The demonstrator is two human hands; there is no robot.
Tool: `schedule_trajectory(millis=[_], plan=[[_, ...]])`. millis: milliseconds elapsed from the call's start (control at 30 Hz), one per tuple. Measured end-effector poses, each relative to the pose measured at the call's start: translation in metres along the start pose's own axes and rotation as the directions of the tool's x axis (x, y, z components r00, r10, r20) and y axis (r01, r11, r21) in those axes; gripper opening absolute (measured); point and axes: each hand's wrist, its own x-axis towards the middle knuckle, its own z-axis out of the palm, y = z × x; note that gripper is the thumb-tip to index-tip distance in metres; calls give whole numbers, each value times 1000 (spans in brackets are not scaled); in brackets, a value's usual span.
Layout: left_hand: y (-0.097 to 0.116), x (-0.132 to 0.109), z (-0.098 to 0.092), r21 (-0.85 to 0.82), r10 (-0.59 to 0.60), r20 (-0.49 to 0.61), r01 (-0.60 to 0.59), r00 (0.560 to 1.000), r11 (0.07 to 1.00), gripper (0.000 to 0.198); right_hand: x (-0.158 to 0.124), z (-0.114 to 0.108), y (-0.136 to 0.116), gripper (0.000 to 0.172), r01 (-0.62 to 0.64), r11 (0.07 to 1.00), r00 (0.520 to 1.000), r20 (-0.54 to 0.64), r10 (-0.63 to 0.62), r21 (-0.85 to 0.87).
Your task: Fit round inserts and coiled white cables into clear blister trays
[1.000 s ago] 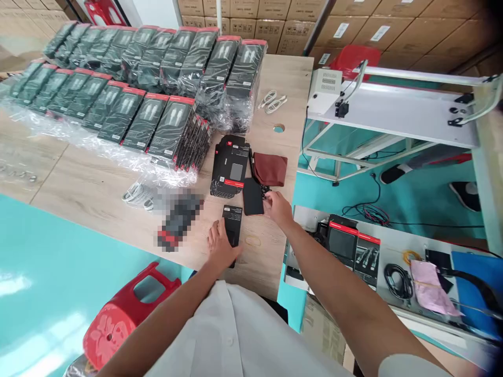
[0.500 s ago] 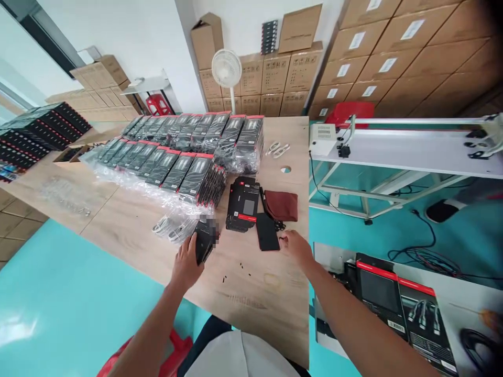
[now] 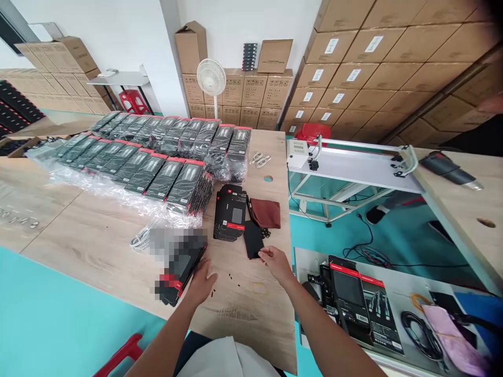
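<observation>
My left hand [image 3: 200,283] rests open against a black-and-red retail box stack [image 3: 181,268], partly blurred by pixelation, and holds nothing that I can see. My right hand [image 3: 277,264] lies open, its fingertips beside a flat black card-like piece [image 3: 252,240]. Beyond that piece sit a stack of black cardboard sleeves with a red strip [image 3: 230,220] and a brown cloth pouch [image 3: 265,213]. Small black bits [image 3: 220,283] are scattered on the wooden table [image 3: 243,314] between my hands.
Plastic-wrapped rows of black boxes [image 3: 157,162] fill the table's far half, with white cables [image 3: 258,159] beyond. Past the right table edge stand a white bench machine [image 3: 298,153] and a tray of boxes and coiled cable [image 3: 353,303]. A co-worker's hand [image 3: 491,104] shows top right.
My left hand no longer grips the black packet; it has dropped lower beside the blurred stack. My right hand has moved slightly left. The view has tilted upward, showing more of the room.
</observation>
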Motion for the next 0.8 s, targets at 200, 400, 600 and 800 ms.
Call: schedule_trajectory(millis=[200, 400, 600, 800], plan=[[-1, 11, -2, -91, -11, -41, 7, 999, 996, 42, -41, 37, -4, 14, 138, 966, 982, 155, -105, -219], [54, 27, 9, -186, 42, -53, -51, 998, 981, 27, -37, 42, -27, 3, 186, 899, 977, 170, -128, -396], [101, 48, 0, -349, 61, -78, -84, 995, 933, 18, 60, 36, -71, 37, 2, 982, 996, -92, -20, -190], [116, 49, -9, -450, -4, -134, -57, 991, 891, 26, 67, 20, -63, 31, -53, 996, 995, -80, 59, 66]])
